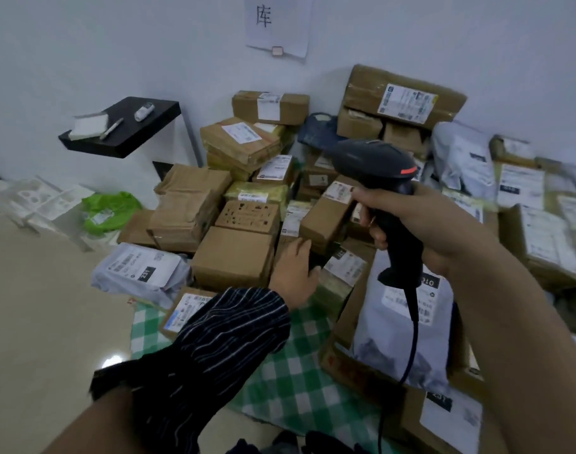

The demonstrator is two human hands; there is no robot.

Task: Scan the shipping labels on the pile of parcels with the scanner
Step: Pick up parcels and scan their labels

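Right hand [411, 217] grips the scanner [371, 162] handle, nose pointing upper left. Left hand [291, 270] is nearer the labelled parcel [344, 268] just right of it; grip unclear.

Brown parcels [234, 257], black scanner [375, 165], green-checked cloth [299, 371], dark striped sleeve [221, 339].

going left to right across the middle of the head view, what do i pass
green bag → plain brown box → left hand → right hand gripping the scanner → blurred labelled parcel at the far right
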